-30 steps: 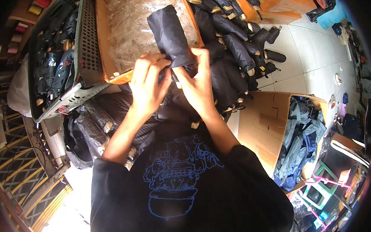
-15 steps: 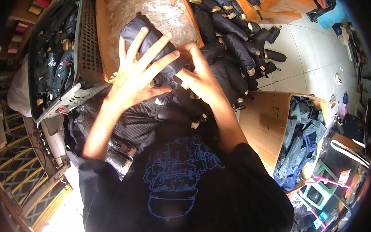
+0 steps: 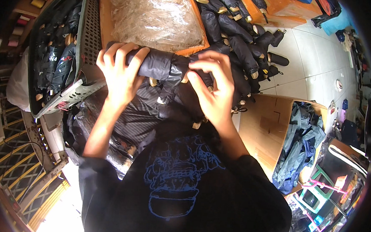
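Note:
A folded umbrella (image 3: 156,65) in a dark sleeve lies nearly level in front of me, a pale handle end showing at its right. My left hand (image 3: 123,70) is closed around its left part, fingers over the top. At the other end, my right hand (image 3: 214,82) has its thumb and curled forefinger on the tip, by the handle. Beneath them is a heap of dark striped fabric (image 3: 130,121), with more dark umbrellas (image 3: 239,51) piled beyond my right hand, several with pale handle ends.
At the left stands a grey perforated basket (image 3: 91,31) of folded umbrellas. An orange-edged carton (image 3: 104,15) holding clear plastic wrap (image 3: 157,20) is ahead. On the right, a cardboard box (image 3: 260,128) holds bluish fabric (image 3: 297,138), near a green stool (image 3: 320,194).
The umbrella has turned from slanting to nearly level. My left hand has gone from spread fingers to wrapped around it; my right hand has shifted right to its end.

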A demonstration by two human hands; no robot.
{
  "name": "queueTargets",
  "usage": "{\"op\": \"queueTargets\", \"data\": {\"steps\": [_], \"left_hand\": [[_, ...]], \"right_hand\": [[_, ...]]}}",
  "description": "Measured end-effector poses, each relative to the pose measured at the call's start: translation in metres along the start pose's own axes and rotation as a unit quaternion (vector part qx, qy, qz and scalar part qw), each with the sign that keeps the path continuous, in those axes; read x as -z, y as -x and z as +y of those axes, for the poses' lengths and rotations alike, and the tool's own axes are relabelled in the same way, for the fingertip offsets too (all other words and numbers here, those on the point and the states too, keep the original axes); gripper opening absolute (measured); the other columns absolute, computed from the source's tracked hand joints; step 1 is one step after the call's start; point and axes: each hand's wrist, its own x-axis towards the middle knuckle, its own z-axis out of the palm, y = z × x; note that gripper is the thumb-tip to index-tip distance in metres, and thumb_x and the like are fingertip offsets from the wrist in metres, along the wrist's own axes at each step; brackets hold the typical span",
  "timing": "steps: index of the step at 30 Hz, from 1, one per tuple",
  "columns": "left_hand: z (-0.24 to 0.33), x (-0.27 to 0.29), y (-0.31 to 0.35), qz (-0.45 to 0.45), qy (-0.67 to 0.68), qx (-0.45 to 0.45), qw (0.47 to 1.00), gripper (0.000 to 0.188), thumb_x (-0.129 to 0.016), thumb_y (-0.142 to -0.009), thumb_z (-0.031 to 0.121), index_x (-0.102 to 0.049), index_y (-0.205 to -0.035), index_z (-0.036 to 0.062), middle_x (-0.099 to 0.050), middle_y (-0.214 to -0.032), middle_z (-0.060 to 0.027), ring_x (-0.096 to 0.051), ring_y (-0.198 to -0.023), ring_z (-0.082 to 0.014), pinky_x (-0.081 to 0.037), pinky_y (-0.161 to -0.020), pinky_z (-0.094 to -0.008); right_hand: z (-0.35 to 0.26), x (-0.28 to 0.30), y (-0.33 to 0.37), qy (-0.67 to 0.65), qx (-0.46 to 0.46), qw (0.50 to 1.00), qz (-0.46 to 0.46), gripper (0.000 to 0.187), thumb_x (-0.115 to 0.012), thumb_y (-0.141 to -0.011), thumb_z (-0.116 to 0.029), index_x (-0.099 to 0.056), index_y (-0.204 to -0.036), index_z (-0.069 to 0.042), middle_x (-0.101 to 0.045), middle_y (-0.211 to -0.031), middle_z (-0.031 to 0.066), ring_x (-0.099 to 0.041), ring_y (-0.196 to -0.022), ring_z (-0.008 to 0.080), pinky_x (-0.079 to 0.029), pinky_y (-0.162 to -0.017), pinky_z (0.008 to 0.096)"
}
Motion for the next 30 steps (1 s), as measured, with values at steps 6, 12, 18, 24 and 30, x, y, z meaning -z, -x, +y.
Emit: {"op": "queueTargets", "data": {"steps": [6, 12, 18, 24, 30], "left_hand": [[0.015, -0.004, 0.009, 0.034, -0.038, 0.045, 0.998, 0.064, -0.069, -0.047, 0.012, -0.066, -0.111, 0.0202, -0.054, -0.112, 0.0015, -0.047, -0.110, -0.0239, -0.029, -0.097, -0.0446], [0.024, -0.023, 0.011, 0.024, -0.058, 0.086, 0.994, 0.065, -0.071, -0.050, 0.012, -0.064, -0.113, 0.0254, -0.053, -0.112, 0.0033, -0.045, -0.110, -0.0230, -0.028, -0.095, -0.0481], [0.031, -0.042, 0.014, -0.023, -0.059, 0.089, 0.994, 0.068, -0.075, -0.050, 0.011, -0.062, -0.114, 0.0253, -0.052, -0.116, 0.0025, -0.044, -0.113, -0.0244, -0.027, -0.096, -0.0511], [0.039, -0.047, 0.010, -0.043, -0.068, 0.090, 0.993, 0.063, -0.074, -0.049, 0.010, -0.062, -0.110, 0.0245, -0.053, -0.115, 0.0021, -0.044, -0.112, -0.0251, -0.028, -0.096, -0.0493], [0.038, -0.053, 0.019, -0.073, -0.089, 0.061, 0.991, 0.064, -0.071, -0.051, 0.006, -0.061, -0.112, 0.0245, -0.053, -0.114, 0.0018, -0.045, -0.113, -0.0247, -0.029, -0.096, -0.0504]], "right_hand": [[-0.024, -0.024, 0.006, -0.058, -0.118, 0.991, -0.027, 0.011, -0.073, -0.083, -0.004, -0.067, -0.092, 0.000, -0.059, -0.065, 0.0022, -0.047, -0.051, 0.0033, -0.034, -0.045, 0.0220], [-0.014, -0.033, 0.004, -0.157, -0.275, 0.946, -0.070, 0.020, -0.071, -0.087, -0.007, -0.065, -0.103, 0.003, -0.053, -0.055, -0.0012, -0.045, -0.047, 0.0014, -0.034, -0.043, 0.0206], [0.002, -0.035, 0.008, -0.214, -0.370, 0.902, -0.054, 0.025, -0.068, -0.089, -0.007, -0.057, -0.107, 0.007, -0.054, -0.056, 0.0006, -0.047, -0.040, 0.0056, -0.039, -0.036, 0.0242], [0.032, -0.040, 0.002, -0.225, -0.350, 0.909, -0.031, 0.014, -0.069, -0.087, -0.006, -0.059, -0.083, 0.003, -0.055, -0.056, -0.0002, -0.042, -0.039, 0.0055, -0.033, -0.036, 0.0238], [0.042, -0.038, 0.006, -0.096, -0.312, 0.942, -0.082, 0.015, -0.067, -0.089, -0.008, -0.059, -0.082, 0.003, -0.052, -0.056, 0.0001, -0.044, -0.041, 0.0044, -0.033, -0.034, 0.0235]]}}
